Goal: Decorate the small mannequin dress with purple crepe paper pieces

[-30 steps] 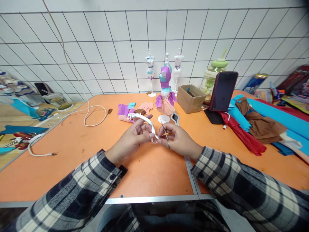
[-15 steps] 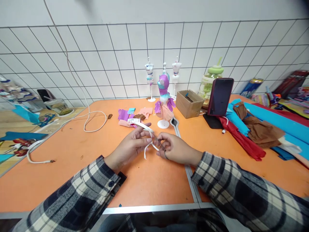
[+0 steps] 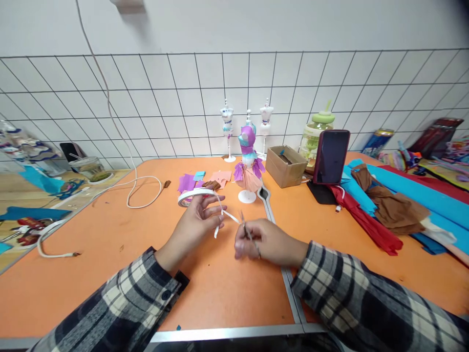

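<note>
My left hand [image 3: 198,222] is closed on a roll of narrow white tape [image 3: 183,197], with the fingers partly spread around it. Loose white strips [image 3: 230,216] run off the roll; one short end hangs below the fingertips, and another stretches toward my right hand [image 3: 262,239]. That hand grips small metal scissors [image 3: 246,229], blurred by motion, their tips at the strip's end. Beyond both hands stands a miniature dress form [image 3: 248,168] wearing a purple and teal top and a peach skirt.
Purple, blue and peach scraps [image 3: 186,182] lie behind my left hand. Further back are two white dress forms [image 3: 227,120], a cardboard box [image 3: 286,168], a phone on a stand [image 3: 331,159] and a green-lidded bottle [image 3: 317,129]. Coloured cloth [image 3: 394,205] lies right; a white cable [image 3: 134,193] left.
My hands have drawn apart, my right hand moving down and right. The tape roll has turned so its ring shows, and a strip now spans between the hands. The camera view has tilted up slightly.
</note>
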Motion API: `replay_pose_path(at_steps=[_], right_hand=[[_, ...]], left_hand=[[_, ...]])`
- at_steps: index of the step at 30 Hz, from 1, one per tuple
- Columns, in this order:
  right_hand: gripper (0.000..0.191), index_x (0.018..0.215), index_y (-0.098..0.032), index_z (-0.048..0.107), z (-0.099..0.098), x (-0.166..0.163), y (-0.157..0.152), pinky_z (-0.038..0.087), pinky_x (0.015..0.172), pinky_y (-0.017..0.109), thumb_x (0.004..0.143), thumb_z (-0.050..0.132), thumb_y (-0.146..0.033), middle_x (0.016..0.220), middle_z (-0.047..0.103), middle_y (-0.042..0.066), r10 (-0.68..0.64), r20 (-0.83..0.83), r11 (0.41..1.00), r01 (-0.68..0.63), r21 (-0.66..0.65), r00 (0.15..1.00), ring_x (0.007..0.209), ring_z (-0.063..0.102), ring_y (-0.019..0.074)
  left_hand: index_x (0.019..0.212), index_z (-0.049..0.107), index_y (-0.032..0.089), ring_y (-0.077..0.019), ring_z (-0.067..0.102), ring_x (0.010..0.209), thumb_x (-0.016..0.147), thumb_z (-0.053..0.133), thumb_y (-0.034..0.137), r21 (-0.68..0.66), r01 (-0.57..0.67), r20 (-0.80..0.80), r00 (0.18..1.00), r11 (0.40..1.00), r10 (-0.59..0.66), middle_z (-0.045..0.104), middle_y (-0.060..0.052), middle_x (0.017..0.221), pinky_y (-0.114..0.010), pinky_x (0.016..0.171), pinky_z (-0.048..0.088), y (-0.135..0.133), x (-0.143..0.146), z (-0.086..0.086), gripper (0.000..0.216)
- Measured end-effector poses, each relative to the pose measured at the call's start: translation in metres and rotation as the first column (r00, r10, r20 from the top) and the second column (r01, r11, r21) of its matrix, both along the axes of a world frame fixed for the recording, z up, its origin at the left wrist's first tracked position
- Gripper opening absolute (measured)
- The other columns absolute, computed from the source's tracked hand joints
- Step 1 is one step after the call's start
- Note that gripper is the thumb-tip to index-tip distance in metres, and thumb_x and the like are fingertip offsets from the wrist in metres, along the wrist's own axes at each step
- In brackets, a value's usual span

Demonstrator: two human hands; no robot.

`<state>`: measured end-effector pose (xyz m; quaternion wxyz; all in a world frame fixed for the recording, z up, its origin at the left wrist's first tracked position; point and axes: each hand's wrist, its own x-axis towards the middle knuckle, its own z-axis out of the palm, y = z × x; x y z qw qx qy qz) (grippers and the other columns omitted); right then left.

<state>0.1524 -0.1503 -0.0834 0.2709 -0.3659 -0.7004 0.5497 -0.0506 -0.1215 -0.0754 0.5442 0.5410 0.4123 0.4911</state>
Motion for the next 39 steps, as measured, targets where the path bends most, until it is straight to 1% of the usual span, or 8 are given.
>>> replay_pose_path(at_steps=[2,5,11,19,25,30,35,39], right_hand=[[0.035,0.075,-0.017,0.064,0.0,-0.002,-0.005,0.038,0.056,0.024,0.077,0.071,-0.052,0.07,0.068,0.002,0.091,0.198,0.996,-0.094,0.007,0.976,0.06,0.054,0.0124],[0.037,0.071,-0.019,0.064,-0.002,-0.005,-0.007,0.033,0.053,0.024,0.08,0.069,-0.054,0.065,0.063,-0.001,0.044,0.384,0.993,-0.084,0.087,0.922,0.059,0.051,0.0113],[0.035,0.066,-0.021,0.055,-0.003,-0.007,-0.005,0.028,0.054,0.026,0.08,0.068,-0.05,0.062,0.058,-0.002,-0.15,0.504,0.96,0.004,0.279,0.85,0.058,0.048,0.0122],[0.028,0.065,-0.021,0.051,-0.006,-0.007,-0.006,0.024,0.053,0.028,0.084,0.06,-0.04,0.059,0.056,-0.002,-0.367,0.491,0.877,0.117,0.466,0.79,0.054,0.041,0.012],[0.034,0.066,-0.021,0.055,-0.01,-0.004,0.005,0.027,0.053,0.027,0.084,0.063,-0.049,0.059,0.055,-0.002,-0.307,0.462,0.934,0.172,0.312,0.832,0.055,0.047,0.0122],[0.03,0.068,-0.02,0.056,-0.008,-0.005,0.002,0.034,0.054,0.025,0.085,0.063,-0.043,0.06,0.062,-0.002,-0.179,0.333,0.979,0.133,0.154,0.926,0.055,0.053,0.0118],[0.029,0.068,-0.019,0.055,-0.006,-0.007,-0.002,0.038,0.054,0.024,0.084,0.064,-0.042,0.061,0.064,0.0,-0.049,0.27,0.999,0.052,-0.003,0.962,0.056,0.057,0.0127],[0.031,0.068,-0.019,0.056,-0.007,-0.006,-0.001,0.039,0.055,0.024,0.084,0.065,-0.043,0.062,0.065,0.0,-0.009,0.24,0.998,0.022,-0.053,0.971,0.057,0.058,0.0126]], left_hand=[[0.12,0.051,0.025,-0.0264,0.063,0.111,0.07,0.078,0.016,0.016,0.001,-0.016,1.0,1.0,0.0,0.05,-0.012,0.142,-0.025,0.062,0.057,-0.002,0.002,-0.001,0.058],[0.129,0.049,0.03,-0.0272,0.064,0.111,0.071,0.075,0.013,0.066,0.015,-0.062,0.998,0.998,-0.011,0.043,-0.012,0.149,-0.025,0.059,0.058,-0.006,0.005,0.001,0.066],[0.143,0.04,0.038,-0.0258,0.067,0.104,0.069,0.074,0.008,0.063,0.088,-0.152,0.985,0.994,-0.078,0.034,-0.012,0.157,-0.029,0.063,0.06,-0.015,0.013,0.004,0.087],[0.141,0.041,0.035,-0.0241,0.068,0.104,0.07,0.076,0.011,0.108,0.105,-0.194,0.978,0.989,-0.083,0.034,-0.012,0.159,-0.034,0.08,0.059,-0.023,0.021,0.0,0.083],[0.123,0.052,0.02,-0.0233,0.069,0.103,0.08,0.075,0.025,0.056,0.057,-0.038,0.998,0.997,-0.055,0.074,-0.01,0.108,-0.04,0.096,0.051,-0.01,0.015,-0.001,0.05],[0.118,0.058,0.019,-0.0229,0.068,0.105,0.076,0.081,0.03,0.091,-0.058,-0.011,0.998,0.994,0.059,0.075,-0.007,0.101,-0.037,0.095,0.049,-0.005,0.01,0.002,0.048],[0.098,0.07,0.019,-0.0151,0.058,0.069,0.088,0.064,0.051,0.096,-0.162,-0.047,0.985,0.982,0.167,0.064,-0.001,0.076,-0.029,0.069,0.049,-0.004,0.005,0.004,0.035],[0.093,0.077,0.02,-0.0181,0.058,0.084,0.089,0.061,0.052,0.163,-0.191,-0.185,0.958,0.968,0.22,0.067,-0.005,0.091,-0.027,0.073,0.048,-0.003,-0.002,0.01,0.036]])
